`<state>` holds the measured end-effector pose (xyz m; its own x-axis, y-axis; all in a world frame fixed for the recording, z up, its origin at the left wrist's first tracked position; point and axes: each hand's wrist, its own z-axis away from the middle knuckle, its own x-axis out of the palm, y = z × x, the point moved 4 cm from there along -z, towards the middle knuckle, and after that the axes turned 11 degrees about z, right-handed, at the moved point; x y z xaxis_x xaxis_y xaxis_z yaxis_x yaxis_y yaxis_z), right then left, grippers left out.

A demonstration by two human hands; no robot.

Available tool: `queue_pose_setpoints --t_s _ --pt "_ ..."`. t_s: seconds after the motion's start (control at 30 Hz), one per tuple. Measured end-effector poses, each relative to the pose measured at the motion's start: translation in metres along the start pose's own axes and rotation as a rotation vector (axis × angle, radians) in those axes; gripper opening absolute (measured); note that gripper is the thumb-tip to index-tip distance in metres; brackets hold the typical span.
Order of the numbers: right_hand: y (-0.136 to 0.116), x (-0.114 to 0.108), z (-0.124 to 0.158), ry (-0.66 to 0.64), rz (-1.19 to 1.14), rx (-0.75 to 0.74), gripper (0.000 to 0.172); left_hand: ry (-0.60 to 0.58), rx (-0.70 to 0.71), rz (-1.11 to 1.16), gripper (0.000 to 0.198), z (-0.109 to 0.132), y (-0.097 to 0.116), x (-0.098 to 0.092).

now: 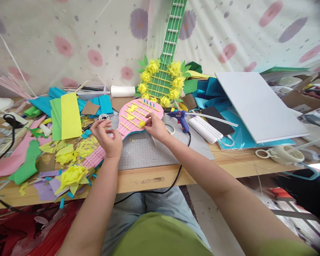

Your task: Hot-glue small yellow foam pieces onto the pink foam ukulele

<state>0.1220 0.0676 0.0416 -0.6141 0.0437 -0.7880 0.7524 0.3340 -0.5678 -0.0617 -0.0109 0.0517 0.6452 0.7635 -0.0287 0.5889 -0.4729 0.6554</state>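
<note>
Guitar, pink and small, lies in the middle of the table, its neck pointing near and left. The right hand pinches a yellow ball on the guitar's near side. The left hand is above the neck, fingers loosely bent and spread. Far behind, a green guitar stands. A blue glue gun lies to the right.

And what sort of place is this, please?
It is probably a handicraft workspace: the table holds a pink guitar-shaped model, a blue glue gun and a gray cutting mat.
</note>
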Motion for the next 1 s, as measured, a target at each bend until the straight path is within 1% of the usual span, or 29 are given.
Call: queue_pose_setpoints --t_s 0.13,0.3,0.5,0.57,0.67,0.73,0.83,0.93,1.0 --pt "0.0 0.0 0.0 -0.003 -0.018 0.009 0.036 0.004 0.033 0.019 0.038 0.001 0.0 0.0" --pt "0.002 0.001 0.0 0.005 -0.044 0.023 0.035 0.001 -0.007 -0.007 0.037 0.002 -0.002 0.0" --pt "0.003 0.001 0.002 0.013 -0.049 0.022 0.033 0.001 -0.001 -0.001 0.037 0.001 0.001 0.0" --pt "0.003 -0.001 0.004 0.032 -0.007 -0.003 0.029 -0.001 0.001 0.007 0.037 0.001 0.001 0.0" --pt "0.005 -0.006 0.007 0.092 0.083 -0.095 0.021 0.0 0.024 0.026 0.037 0.002 0.002 0.0" --pt "0.008 -0.008 0.011 0.127 0.136 -0.158 0.019 0.001 0.04 0.036 0.036 0.003 0.002 0.0" --pt "0.017 -0.011 0.016 0.156 0.189 -0.188 0.02 -0.008 0.02 0.038 0.037 0.003 0.001 0.002" --pt "0.03 -0.018 0.019 0.188 0.217 -0.149 0.018 -0.025 -0.037 0.029 0.037 -0.009 0.002 0.006" --pt "0.039 -0.024 0.019 0.205 0.24 -0.121 0.016 -0.086 -0.092 -0.005 0.033 -0.026 0.003 0.012"
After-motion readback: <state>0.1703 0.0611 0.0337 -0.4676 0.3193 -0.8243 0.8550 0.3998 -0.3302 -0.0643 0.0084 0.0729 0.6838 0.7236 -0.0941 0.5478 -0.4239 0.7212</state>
